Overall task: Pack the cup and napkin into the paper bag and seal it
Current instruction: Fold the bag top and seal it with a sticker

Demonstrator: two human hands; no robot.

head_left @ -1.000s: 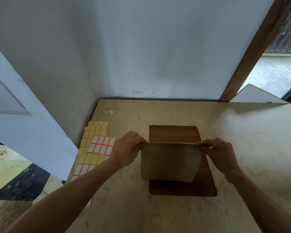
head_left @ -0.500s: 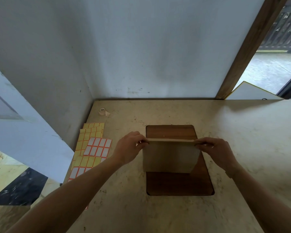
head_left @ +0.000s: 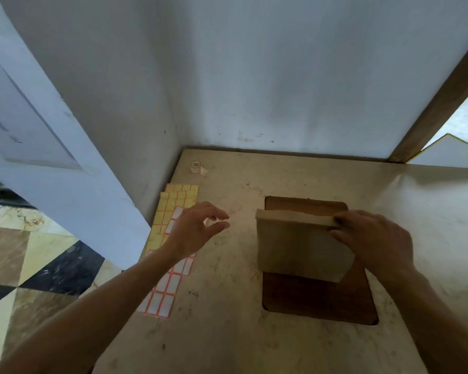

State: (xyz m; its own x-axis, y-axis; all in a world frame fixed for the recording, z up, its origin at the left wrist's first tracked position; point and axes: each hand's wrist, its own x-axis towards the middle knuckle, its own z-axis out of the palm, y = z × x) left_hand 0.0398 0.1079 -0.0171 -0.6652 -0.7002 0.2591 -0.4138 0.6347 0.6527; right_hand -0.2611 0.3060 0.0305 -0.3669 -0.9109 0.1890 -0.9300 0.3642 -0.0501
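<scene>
right hand [head_left: 373, 238]: pinching the folded top of the bag [head_left: 300, 249] at its right end, so it's standing on the board [head_left: 316, 298], mid-tabletop
left hand [head_left: 197, 228]: empty, fingers loose, over the stickers [head_left: 170, 282] at the left edge
feel: probably light, thin paper, crushes easily
hold: I'd grab along the fold

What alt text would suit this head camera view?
The right hand pinches the folded top of a paper bag standing on a brown board, while the open left hand reaches over label sheets.
</scene>
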